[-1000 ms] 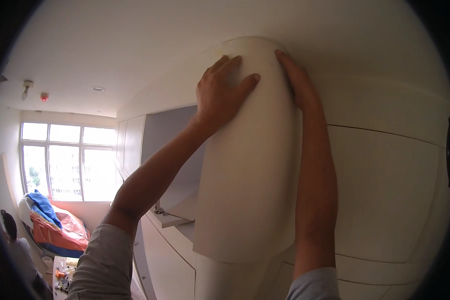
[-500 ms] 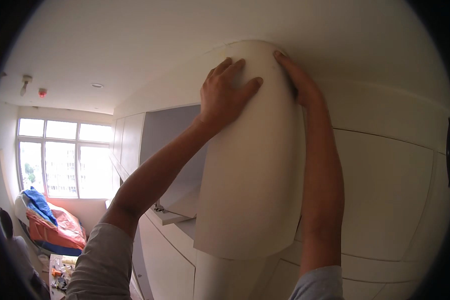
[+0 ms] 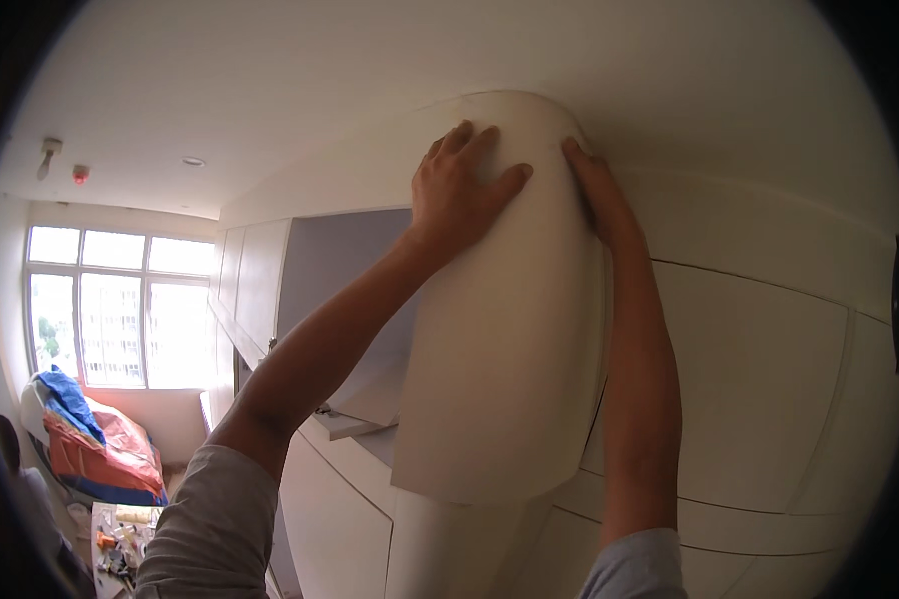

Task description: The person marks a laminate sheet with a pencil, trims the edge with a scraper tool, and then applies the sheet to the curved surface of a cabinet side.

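A curved white panel (image 3: 499, 379) wraps round the rounded cabinet corner, its top edge close against the ceiling. My left hand (image 3: 461, 195) lies on its upper face with the fingers spread. On the panel's right side, near the top, my right hand (image 3: 601, 195) rests with the thumb on the front. The other right fingers reach along the side curve and are partly hidden. Below the panel's lower edge a pale rounded column (image 3: 449, 534) shows.
An open cabinet compartment (image 3: 345, 270) with a grey interior lies left of the panel, a tilted flap (image 3: 365, 404) below it. White cabinet doors (image 3: 739, 369) line the right. Far left, a blue and orange tarpaulin (image 3: 105, 444) covers a pile below the window (image 3: 115, 309), near a cluttered table (image 3: 120, 549).
Both hands sit slightly lower and farther right in view, the right thumb lower on the panel's edge. The panel's lower edge appears slightly higher, and the view has shifted a little.
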`<state>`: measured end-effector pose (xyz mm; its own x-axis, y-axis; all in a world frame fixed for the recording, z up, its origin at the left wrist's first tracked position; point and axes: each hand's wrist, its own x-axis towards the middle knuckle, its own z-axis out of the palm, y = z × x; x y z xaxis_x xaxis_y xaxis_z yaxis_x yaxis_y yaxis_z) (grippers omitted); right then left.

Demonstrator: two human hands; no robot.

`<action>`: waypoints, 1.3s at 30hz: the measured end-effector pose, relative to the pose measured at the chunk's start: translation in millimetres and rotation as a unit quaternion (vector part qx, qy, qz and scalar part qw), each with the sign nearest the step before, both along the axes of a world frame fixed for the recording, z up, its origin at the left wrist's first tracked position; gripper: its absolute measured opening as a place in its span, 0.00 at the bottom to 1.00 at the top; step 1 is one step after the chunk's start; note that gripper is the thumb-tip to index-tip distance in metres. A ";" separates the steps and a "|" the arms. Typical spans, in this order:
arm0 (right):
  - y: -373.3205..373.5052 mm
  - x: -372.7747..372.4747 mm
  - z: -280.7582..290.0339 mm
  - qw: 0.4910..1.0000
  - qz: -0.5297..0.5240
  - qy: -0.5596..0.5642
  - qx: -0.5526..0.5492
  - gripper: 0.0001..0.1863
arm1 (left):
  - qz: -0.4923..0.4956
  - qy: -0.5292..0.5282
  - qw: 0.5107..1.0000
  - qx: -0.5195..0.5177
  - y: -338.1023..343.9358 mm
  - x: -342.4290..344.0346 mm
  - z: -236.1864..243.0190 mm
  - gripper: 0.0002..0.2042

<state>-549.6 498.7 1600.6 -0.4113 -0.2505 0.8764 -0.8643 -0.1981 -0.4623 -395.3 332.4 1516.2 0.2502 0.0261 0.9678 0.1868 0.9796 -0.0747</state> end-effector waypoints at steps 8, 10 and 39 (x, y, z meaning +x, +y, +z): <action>10.4 -13.8 -47.3 0.986 -0.043 0.138 -0.081 0.58 | -0.001 0.010 1.000 -0.012 -2.4 -0.5 1.8 0.31; 12.2 -23.6 -53.5 0.986 -0.050 0.126 -0.094 0.53 | -0.013 0.010 1.000 -0.016 -2.9 -3.4 1.7 0.31; -17.5 -54.1 -55.6 0.942 -0.081 0.191 -0.264 0.28 | -0.046 0.055 0.997 -0.023 -10.9 -14.4 5.6 0.30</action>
